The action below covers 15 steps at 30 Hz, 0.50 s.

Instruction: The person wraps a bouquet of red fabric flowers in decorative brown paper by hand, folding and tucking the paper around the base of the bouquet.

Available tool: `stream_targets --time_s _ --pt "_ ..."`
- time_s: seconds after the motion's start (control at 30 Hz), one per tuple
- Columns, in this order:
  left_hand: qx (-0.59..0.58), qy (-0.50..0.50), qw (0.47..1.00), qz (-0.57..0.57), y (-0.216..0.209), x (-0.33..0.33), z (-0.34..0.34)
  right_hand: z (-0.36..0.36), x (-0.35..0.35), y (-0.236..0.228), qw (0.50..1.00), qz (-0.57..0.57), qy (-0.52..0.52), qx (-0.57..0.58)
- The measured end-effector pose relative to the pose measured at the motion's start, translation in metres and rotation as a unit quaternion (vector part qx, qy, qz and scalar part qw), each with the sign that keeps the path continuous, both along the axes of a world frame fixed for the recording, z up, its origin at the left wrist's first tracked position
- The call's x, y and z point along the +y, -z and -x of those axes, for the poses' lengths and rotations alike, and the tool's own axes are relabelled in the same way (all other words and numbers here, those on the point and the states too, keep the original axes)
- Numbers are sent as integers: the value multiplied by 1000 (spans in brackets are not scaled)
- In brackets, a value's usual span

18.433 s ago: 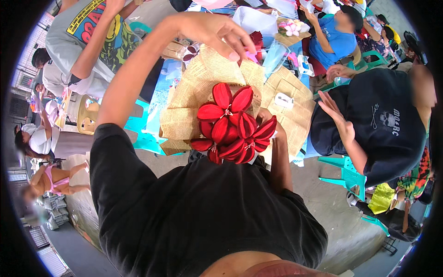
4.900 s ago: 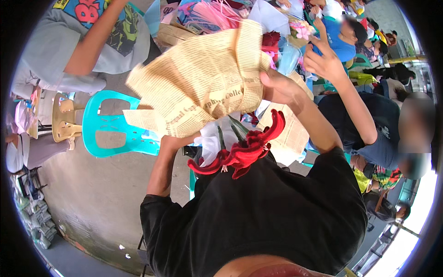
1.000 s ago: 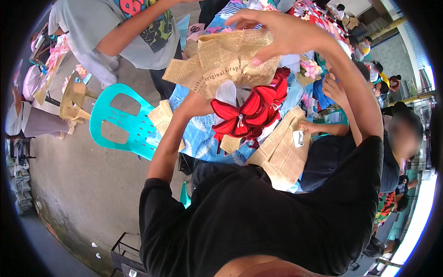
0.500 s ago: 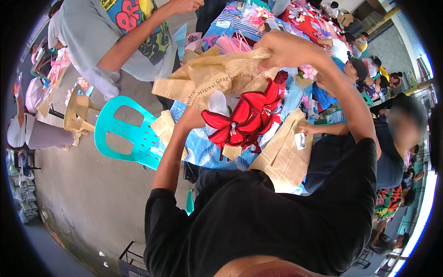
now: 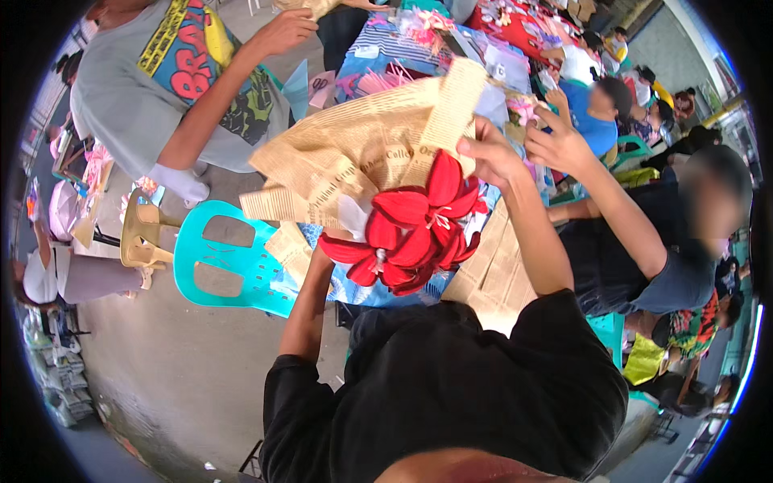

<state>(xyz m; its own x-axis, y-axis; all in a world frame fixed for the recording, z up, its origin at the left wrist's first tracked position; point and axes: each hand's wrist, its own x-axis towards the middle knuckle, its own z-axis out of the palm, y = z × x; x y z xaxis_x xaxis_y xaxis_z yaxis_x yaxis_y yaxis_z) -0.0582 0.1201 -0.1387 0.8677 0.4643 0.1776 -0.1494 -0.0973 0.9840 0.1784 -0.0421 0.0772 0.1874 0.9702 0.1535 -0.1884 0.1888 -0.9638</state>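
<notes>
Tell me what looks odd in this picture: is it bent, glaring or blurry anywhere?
Head view: a round, fisheye image, with black corners; head view: a strip at the far right glares white; head view: the red flowers look fairly crisp, but the face of the person in dark clothes is blurred over.

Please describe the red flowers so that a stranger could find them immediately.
Find the wearer's black shirt, filling the lower middle. Just above it, at the lower edge of the tan printed paper, are the red flowers. Their deep red, pointed petals set them apart from that paper and the turquoise chair at left.
</notes>
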Motion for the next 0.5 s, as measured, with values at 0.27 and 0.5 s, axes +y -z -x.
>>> stream_targets --time_s 0.27,0.5 --pt "25 17 999 -38 -23 -8 -24 19 -27 35 966 -59 81 237" --pt "32 36 996 -72 -44 -13 -55 -10 -55 51 978 -136 148 57"
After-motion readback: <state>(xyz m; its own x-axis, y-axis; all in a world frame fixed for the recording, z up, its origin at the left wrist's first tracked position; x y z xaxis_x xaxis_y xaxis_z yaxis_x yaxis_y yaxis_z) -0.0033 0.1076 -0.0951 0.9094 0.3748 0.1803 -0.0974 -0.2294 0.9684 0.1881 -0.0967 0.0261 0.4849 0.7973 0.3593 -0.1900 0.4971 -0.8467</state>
